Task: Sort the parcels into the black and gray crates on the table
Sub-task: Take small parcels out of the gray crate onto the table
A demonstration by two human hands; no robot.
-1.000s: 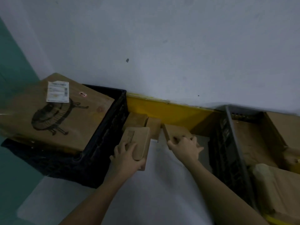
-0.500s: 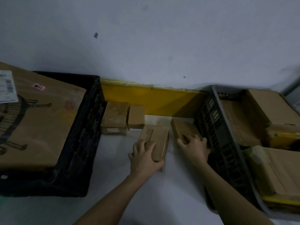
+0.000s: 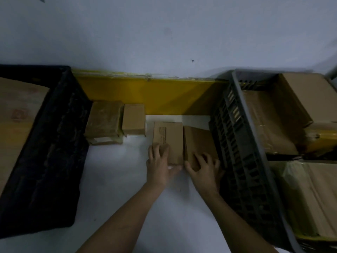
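Two small brown parcels lie side by side on the white table between the crates. My left hand [image 3: 158,167] grips the near end of the printed parcel [image 3: 168,137], thumb under its edge. My right hand [image 3: 204,168] grips the near end of the plain parcel [image 3: 198,141], which lies against the gray crate [image 3: 237,143]. Several cardboard parcels fill the gray crate on the right. The black crate [image 3: 54,143] stands on the left with a large cardboard box [image 3: 16,115] lying across its top.
Two more small parcels, a taped parcel [image 3: 104,121] and a plain parcel [image 3: 134,121], sit at the back beside the black crate, against a yellow strip [image 3: 155,95] below the wall. White table surface [image 3: 118,189] lies in front of my hands.
Both hands have carried their parcels to the right, toward the gray crate, and the two parcels now lie side by side. The view has swung right and down.
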